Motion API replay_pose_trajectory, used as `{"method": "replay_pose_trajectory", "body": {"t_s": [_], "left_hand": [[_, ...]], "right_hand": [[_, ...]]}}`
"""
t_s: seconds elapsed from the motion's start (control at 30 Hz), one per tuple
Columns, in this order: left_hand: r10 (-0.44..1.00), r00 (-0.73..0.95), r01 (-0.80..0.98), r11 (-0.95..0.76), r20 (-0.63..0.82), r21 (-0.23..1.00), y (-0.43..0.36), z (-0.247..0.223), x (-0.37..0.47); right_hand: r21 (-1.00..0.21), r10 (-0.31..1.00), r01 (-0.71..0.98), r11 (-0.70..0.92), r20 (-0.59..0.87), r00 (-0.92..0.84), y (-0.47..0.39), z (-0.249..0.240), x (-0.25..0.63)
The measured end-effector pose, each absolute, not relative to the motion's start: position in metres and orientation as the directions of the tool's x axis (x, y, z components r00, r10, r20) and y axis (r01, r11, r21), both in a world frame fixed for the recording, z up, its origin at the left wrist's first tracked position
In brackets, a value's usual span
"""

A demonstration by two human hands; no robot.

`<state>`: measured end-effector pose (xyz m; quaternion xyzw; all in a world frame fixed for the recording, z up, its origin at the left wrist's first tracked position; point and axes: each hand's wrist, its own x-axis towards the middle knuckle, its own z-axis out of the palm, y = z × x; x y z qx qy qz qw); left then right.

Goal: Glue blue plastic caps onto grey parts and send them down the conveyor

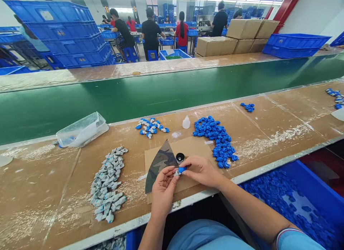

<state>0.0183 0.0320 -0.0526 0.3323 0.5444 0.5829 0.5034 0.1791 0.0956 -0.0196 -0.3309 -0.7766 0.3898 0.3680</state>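
My left hand pinches a small grey plastic piece over the cardboard sheet. The fingers of my right hand close on a small blue plastic piece, which meets the grey one. Just beyond my fingertips stands a small round black cup. A camouflage-patterned wedge lies on the cardboard sheet, left of the cup. Many loose blue pieces are heaped to the right, grey pieces to the left. Joined blue-and-white pieces lie farther back, near a white squeeze bottle.
A clear plastic box lies tilted by the green conveyor belt. Below the table edge at right sits a blue bin of blue pieces. Stacked blue crates, cardboard boxes and several people are beyond the belt.
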Motion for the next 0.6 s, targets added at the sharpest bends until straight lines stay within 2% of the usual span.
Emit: {"method": "replay_pose_trajectory", "body": {"t_s": [0.1,0.3,0.6], "left_hand": [[0.95,-0.266,-0.24,0.101,-0.165,0.966,0.031,-0.05,0.018],[0.956,-0.24,-0.242,0.109,-0.168,0.964,0.03,-0.051,0.018],[0.977,-0.105,-0.243,0.155,-0.185,0.957,0.029,-0.051,0.02]], "right_hand": [[-0.858,0.782,0.17,0.485,0.339,-0.523,0.092,-0.021,0.175],[-0.86,0.758,0.191,0.473,0.286,-0.587,0.1,-0.026,0.181],[-0.75,0.586,0.227,0.621,0.252,-0.77,0.107,-0.012,0.193]]}}
